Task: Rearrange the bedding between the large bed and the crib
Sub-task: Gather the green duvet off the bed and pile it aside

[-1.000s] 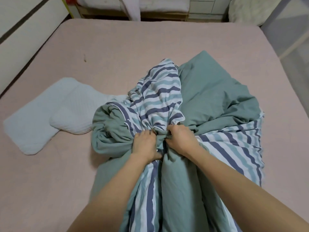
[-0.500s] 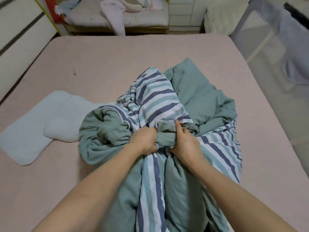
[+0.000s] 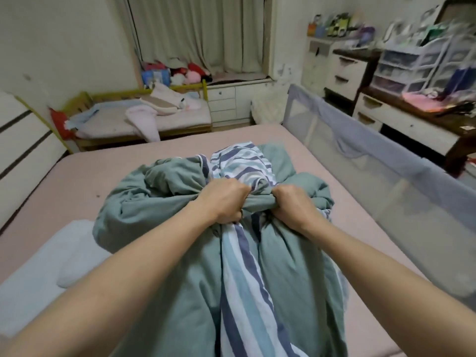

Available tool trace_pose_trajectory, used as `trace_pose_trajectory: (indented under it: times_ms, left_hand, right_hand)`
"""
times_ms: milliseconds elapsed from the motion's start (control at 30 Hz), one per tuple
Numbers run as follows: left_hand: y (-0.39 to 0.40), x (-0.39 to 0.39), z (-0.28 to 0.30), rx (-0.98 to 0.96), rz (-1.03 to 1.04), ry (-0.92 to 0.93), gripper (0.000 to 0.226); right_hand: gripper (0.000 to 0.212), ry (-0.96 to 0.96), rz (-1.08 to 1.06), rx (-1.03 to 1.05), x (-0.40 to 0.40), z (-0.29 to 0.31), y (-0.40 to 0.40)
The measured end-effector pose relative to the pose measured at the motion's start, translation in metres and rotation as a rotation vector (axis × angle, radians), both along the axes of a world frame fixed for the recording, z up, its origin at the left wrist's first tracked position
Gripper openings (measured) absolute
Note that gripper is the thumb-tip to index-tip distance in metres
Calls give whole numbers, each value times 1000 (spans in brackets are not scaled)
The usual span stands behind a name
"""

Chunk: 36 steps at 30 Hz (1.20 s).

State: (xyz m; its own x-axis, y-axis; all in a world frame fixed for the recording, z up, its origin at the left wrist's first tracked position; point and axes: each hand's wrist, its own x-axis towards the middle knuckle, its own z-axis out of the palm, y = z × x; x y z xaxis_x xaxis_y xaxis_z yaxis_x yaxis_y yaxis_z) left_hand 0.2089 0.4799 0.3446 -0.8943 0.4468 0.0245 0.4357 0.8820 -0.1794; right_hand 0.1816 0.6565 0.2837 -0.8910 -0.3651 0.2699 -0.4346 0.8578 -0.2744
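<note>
A: Start at your hands. Your left hand [image 3: 223,202] and right hand [image 3: 292,205] are both fisted tight on one bunched ridge of the duvet [image 3: 164,202], knuckles up, close together with a twist of green cloth between them.

B: So where does the duvet sit right now?

A: On the large bed [image 3: 108,173], heaped mid-mattress — green side out, the striped side showing in a fold beyond your fists and in a band running back toward you between your arms. Most of its bulk lies on the pink sheet; only the part you grip is raised.

B: What could go wrong if I lift it?

A: I'd say the load is the trouble. You hold one small handful of a big, loose thing, so the rest is likely to hang and drag. The near end trails off the bottom of the view, and you could tread on it. The left edge of the heap touches the pale pillow [image 3: 54,256], which may get swept along.

B: And on the way to the crib?

A: The crib [image 3: 134,119] stands past the far end of the bed, against the wall, and it already holds a pink blanket [image 3: 144,122] and a cushion — little spare room. A grey mesh rail [image 3: 365,150] runs down your right side of the bed, so a swinging corner could snag there. Beyond it stand a desk [image 3: 412,117] and plastic drawers crowded with small things.
</note>
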Motion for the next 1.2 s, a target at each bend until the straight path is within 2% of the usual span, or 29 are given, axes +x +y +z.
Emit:
trace_pose_trajectory:
  times_ms: [100,267,467,600,733,867,1000,1200]
  left_hand:
    - [5,41,24,-29,-102,96,23]
    - [51,102,29,-29,-278,78,26]
    - [167,172,25,25,-621,38,28]
    - [231,206,34,79,-752,26,25]
    - [318,248,36,152,-921,17,22]
    - [411,279,38,220,-1024,42,23]
    - [511,303,40,248,-1062,46,22]
    - [654,316,39,290,-1064,25,18]
  right_hand:
    - [10,38,-107,-27,55,22,7]
    - [9,23,-313,-57,150,26,53]
    - [12,9,-674,-27,273,15,155]
    - [6,67,-853,-62,331,25,211]
    - [9,132,-1092,-104,397,31,281]
    - [19,191,-1257,-93,444,42,353]
    - [19,238,-1334,-144,476,55,439]
    - [24,286,-1398,-115,492,63,575]
